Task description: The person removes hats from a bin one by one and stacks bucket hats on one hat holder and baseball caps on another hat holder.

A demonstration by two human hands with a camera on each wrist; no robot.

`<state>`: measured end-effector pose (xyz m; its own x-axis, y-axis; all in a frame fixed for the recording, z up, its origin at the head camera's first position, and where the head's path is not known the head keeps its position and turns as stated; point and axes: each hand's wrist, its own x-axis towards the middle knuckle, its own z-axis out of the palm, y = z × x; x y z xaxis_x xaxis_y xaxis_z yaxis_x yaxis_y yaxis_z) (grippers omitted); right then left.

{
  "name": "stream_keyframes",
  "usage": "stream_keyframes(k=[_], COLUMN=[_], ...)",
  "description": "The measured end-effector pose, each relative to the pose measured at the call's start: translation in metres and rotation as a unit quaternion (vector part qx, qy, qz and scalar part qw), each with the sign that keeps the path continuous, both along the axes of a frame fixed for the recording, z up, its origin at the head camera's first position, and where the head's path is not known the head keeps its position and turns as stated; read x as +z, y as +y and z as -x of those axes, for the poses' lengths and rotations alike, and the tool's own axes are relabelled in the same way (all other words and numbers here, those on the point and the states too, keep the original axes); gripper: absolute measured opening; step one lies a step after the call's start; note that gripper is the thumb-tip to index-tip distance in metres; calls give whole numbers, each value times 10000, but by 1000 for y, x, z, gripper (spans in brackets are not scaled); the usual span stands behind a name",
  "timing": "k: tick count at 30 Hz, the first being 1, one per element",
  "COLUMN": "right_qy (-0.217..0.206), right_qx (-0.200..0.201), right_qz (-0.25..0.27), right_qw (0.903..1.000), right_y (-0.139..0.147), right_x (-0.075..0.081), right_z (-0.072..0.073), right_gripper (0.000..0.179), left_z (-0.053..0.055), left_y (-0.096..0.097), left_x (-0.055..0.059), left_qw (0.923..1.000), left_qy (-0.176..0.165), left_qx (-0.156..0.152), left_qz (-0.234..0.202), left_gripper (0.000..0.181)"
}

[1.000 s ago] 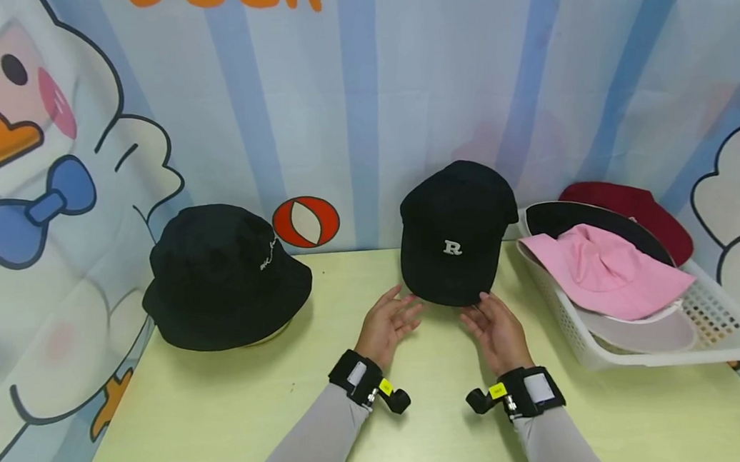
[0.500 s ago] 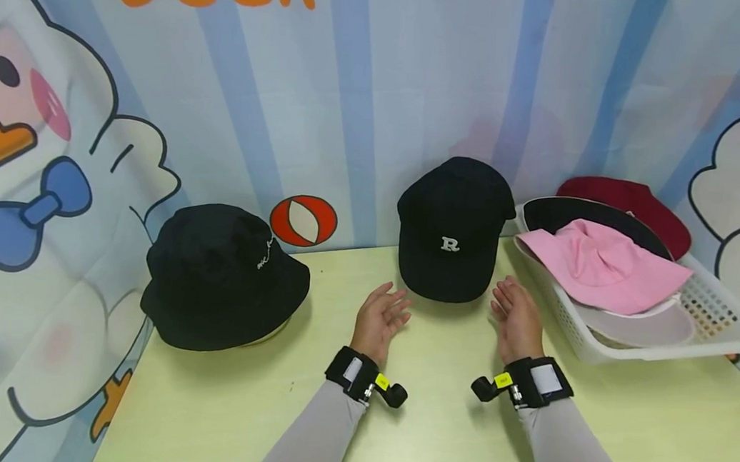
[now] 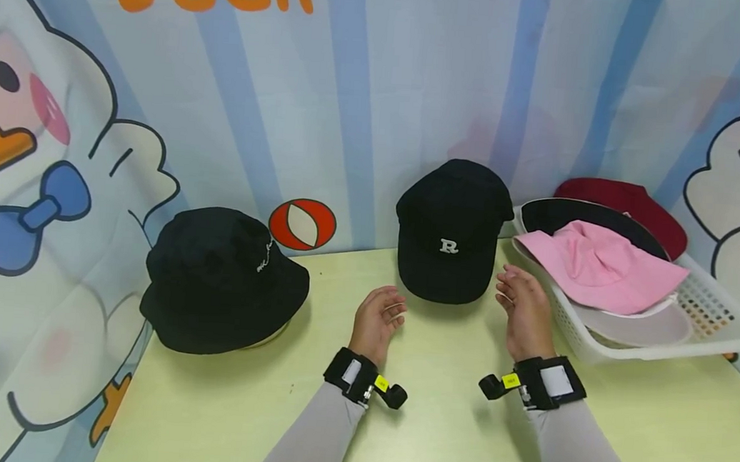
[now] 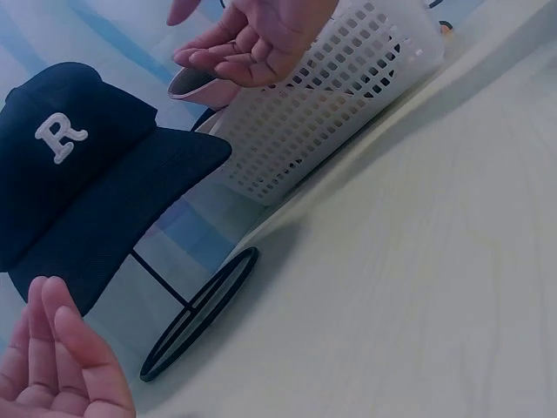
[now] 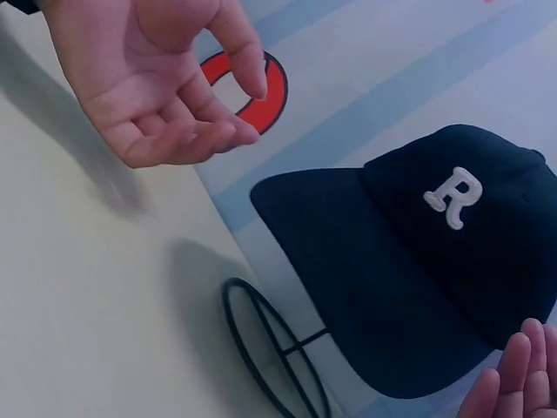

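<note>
A black baseball cap (image 3: 449, 222) with a white letter R hangs on a thin black wire stand (image 4: 198, 315), whose ring base shows in both wrist views. In the head view my left hand (image 3: 378, 324) is just in front and to the left of the brim, fingers loosely bent, holding nothing. My right hand (image 3: 526, 315) is to the right of the brim, apart from it, with relaxed fingers and nothing in its grasp. Farther left, a black bucket hat (image 3: 225, 282) with small white lettering is raised off the table; what supports it is mostly hidden.
On the right, a white perforated basket (image 3: 733, 335) holds a pink hat (image 3: 606, 269), a dark red cap (image 3: 630, 203) and other headwear beneath. Behind the pale yellow table (image 3: 433, 436) hangs a striped blue printed cloth (image 3: 392, 104).
My right hand has drawn away from the cap's brim toward the right. My left hand has moved slightly left and back from it. The cap stays in place.
</note>
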<state>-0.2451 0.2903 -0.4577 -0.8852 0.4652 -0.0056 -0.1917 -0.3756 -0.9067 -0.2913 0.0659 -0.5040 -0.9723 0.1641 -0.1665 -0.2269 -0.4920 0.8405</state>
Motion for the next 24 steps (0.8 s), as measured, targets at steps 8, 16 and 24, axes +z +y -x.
stream_keyframes(k=[8, 16, 24], right_qy=[529, 679, 163], right_qx=[-31, 65, -590], right_qz=[-61, -310, -1649], right_qw=[9986, 9972, 9844], right_y=[7, 11, 24], right_x=[16, 32, 31], right_z=[-6, -11, -11], right_gripper=[19, 37, 49], left_z=[-3, -7, -15], left_y=[1, 6, 14], left_x=[2, 1, 0], left_qw=[10000, 9995, 9992], left_qy=[68, 199, 239], left_qx=[-19, -241, -314], left_qz=[-24, -31, -3], left_gripper=[21, 17, 20])
